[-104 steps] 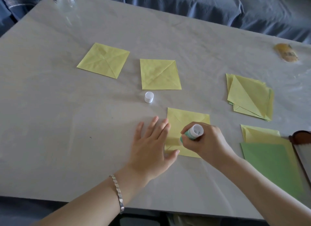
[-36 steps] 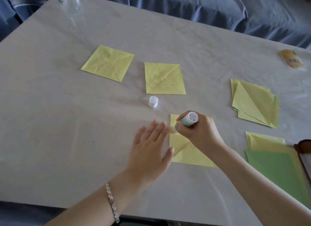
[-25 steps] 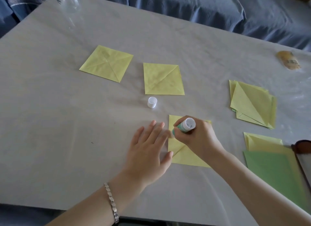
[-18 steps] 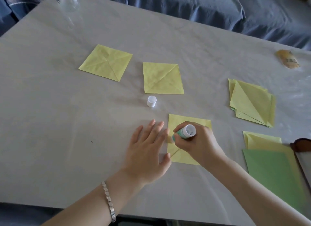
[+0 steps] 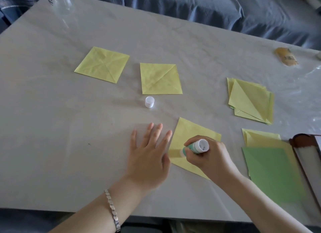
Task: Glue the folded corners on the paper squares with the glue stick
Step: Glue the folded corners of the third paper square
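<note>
Your right hand grips the glue stick, its tip pressed on the nearest yellow paper square. Your left hand lies flat on the worktop, fingers straight, just beside that square's left edge.

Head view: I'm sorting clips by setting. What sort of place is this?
Probably a home living room used for crafts. Blue cushioned upholstery, seemingly a sofa, runs behind the table; folded yellow paper squares lie on it, and the right hand holds a glue stick.

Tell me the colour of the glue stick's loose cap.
White. The cap shows best in the head view, the only one here.
</note>
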{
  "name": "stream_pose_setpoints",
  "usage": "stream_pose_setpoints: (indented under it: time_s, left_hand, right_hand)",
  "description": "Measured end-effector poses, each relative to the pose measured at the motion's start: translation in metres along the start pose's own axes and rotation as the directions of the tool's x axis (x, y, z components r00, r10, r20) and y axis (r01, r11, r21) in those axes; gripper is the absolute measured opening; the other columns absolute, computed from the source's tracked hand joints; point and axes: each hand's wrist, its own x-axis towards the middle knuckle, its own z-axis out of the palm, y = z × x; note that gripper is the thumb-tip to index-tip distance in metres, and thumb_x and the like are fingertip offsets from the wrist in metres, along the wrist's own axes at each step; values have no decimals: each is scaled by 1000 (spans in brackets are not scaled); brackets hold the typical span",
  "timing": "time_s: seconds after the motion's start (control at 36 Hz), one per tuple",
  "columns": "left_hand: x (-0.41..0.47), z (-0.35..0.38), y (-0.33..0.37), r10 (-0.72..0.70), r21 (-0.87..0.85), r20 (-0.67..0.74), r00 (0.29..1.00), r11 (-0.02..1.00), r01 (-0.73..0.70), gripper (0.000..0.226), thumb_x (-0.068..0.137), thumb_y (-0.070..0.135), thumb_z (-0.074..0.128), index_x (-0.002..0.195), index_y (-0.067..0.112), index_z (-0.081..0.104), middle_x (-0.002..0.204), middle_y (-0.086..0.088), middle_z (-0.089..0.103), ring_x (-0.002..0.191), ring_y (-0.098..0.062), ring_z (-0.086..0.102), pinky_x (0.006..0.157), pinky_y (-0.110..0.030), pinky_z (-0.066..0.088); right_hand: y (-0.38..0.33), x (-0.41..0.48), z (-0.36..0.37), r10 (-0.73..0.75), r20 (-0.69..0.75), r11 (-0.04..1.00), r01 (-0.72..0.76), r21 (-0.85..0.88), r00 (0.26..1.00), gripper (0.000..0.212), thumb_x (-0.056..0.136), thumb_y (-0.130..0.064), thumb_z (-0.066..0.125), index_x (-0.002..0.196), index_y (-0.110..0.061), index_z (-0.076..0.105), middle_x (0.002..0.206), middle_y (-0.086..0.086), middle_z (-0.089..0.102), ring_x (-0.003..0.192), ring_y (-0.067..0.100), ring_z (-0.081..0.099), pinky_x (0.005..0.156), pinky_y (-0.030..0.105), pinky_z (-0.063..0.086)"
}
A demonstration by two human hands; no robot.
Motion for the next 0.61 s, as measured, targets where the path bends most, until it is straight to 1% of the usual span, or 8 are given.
stream_pose_setpoints:
  time_s: [0.06,0.17,0.22,0.28,0.36,0.42,0.5,0.61]
  left_hand:
    - [-2,3,5,10,-18,-10,1000,1000,-10,53,78,25,35,129,25,49,137,-7,53,129,-28,48,102,-51,20]
    - [-4,5,8,10,-21,-7,1000,1000,-10,54,77,22,33,127,28,50,138,-6,52,130,-26,46,102,-52,21]
    - [-5,6,9,14,-24,-20,1000,1000,-14,52,77,21,33,125,26,53,137,-6,53,130,-26,47,101,-52,21]
    - [-7,7,11,28,-33,-61,998,999,-30,48,78,19,34,119,22,58,134,-5,56,129,-25,48,101,-51,23]
    - [-11,12,14,63,-54,-170,983,996,-73,34,82,12,42,106,15,66,125,-2,63,123,-22,54,102,-47,28]
    - [-13,14,14,84,-69,-242,967,992,-104,24,80,6,50,95,13,68,114,-1,67,116,-21,59,101,-44,32]
    - [-15,13,12,112,-91,-301,947,985,-146,23,81,7,47,88,12,69,103,0,69,108,-20,63,96,-40,36]
    - [-21,9,6,199,-44,-341,919,973,-228,22,83,8,48,86,10,70,95,0,70,104,-20,65,92,-41,40]
  right_hand:
    - [2,-3,-4,19,-20,1000,-19,-3,1000,18,71,-2,70,69,-18,64,70,-9,63,58,-5,52,55,5,37]
    - [8,-8,-12,67,-54,998,-67,10,996,15,71,-1,70,70,-16,65,67,-13,62,57,-5,53,52,5,36]
    - [12,-11,-18,85,-75,996,-85,6,994,15,70,-1,70,69,-15,66,62,-15,62,57,-5,53,52,6,37]
    - [15,-13,-23,102,-87,995,-103,-14,991,15,69,-2,70,69,-16,66,60,-16,62,56,-5,53,52,6,38]
    - [17,-14,-29,128,-98,989,-134,-56,987,14,71,-6,69,67,-19,65,56,-23,59,51,-5,51,48,6,36]
    - [16,-14,-32,143,-136,988,-150,-45,980,16,71,-9,68,66,-23,64,53,-24,58,46,-3,49,45,7,36]
    - [11,-12,-33,136,-189,991,-133,28,973,18,72,-10,66,65,-26,63,52,-22,59,43,-2,47,42,7,33]
    - [-2,-10,-23,104,-157,992,-92,84,982,14,71,-11,65,66,-24,63,51,-22,57,43,-1,47,42,7,32]
